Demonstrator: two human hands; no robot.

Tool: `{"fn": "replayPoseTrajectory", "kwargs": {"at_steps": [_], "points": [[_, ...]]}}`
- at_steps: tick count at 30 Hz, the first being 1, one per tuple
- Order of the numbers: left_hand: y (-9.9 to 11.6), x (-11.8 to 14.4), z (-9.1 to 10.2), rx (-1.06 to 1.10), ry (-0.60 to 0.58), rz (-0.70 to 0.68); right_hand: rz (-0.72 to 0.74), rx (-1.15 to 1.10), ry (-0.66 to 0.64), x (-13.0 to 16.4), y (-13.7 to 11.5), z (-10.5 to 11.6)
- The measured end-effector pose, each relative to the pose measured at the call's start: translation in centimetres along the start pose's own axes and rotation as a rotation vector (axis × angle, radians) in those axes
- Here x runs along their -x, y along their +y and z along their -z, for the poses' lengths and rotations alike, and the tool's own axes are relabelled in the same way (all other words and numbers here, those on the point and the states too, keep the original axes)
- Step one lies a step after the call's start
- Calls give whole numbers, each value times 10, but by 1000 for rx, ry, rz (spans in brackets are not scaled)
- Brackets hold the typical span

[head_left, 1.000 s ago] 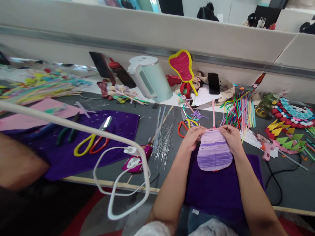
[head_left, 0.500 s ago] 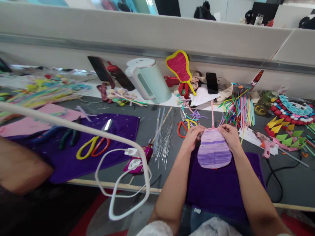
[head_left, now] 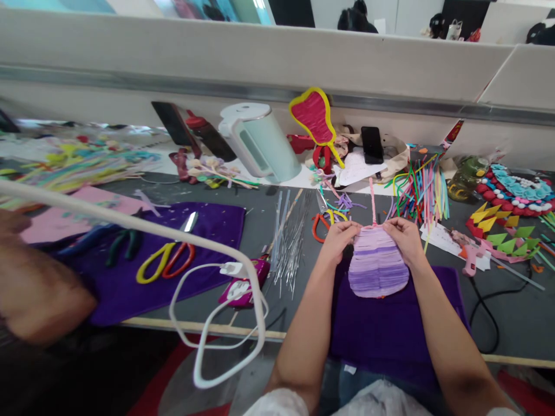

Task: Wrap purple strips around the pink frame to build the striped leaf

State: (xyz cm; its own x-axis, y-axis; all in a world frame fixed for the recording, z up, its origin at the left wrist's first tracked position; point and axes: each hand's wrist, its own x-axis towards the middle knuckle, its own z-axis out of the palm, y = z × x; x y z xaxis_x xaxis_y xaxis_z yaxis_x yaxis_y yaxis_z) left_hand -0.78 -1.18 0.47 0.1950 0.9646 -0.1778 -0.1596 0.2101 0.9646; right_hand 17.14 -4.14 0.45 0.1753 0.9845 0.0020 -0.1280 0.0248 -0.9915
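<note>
Cluttered grey craft table [head_left: 260, 225] backed by a low beige partition [head_left: 260, 55].

A purple striped pad [head_left: 377, 263] is held at its top edge over a purple cloth [head_left: 390, 329] at the near table edge; fingers of the left hand [head_left: 340, 240] and right hand [head_left: 405, 240] are pinched on it. Wire rods [head_left: 290, 240], scissors [head_left: 167, 257], a pale kettle [head_left: 258, 141], a phone [head_left: 372, 144] and coloured sticks [head_left: 420, 188] are spread around. A white cable [head_left: 208, 346] is seen looping in front.

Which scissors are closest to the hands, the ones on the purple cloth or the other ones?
The red-and-yellow scissors lying just left of the left hand are closest. The bigger yellow-and-orange scissors lie far off on the purple cloth.
</note>
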Motion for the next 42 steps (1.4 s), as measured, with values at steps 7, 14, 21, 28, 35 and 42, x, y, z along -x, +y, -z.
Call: {"fn": "replayPoseTrajectory", "kwargs": {"at_steps": [7, 14, 21, 28, 35, 42], "points": [[1, -1, 12, 47, -124, 101, -60, -44, -53, -1, 0, 3], [2, -1, 11, 164, -220, 204, -86, -100, -86, -1, 0, 5], [-3, -4, 7, 246, -205, 241, -90, -122, -68, 0, -5, 6], [-6, -3, 2, 102, -95, 166, -72, -79, -35, -2, -1, 6], [-8, -3, -2, 70, -52, 123, -127, 38, -109, -6, 3, 19], [-14, -6, -4, 137, -45, 77, -147, -34, -94, -8, 12, 18]]}}
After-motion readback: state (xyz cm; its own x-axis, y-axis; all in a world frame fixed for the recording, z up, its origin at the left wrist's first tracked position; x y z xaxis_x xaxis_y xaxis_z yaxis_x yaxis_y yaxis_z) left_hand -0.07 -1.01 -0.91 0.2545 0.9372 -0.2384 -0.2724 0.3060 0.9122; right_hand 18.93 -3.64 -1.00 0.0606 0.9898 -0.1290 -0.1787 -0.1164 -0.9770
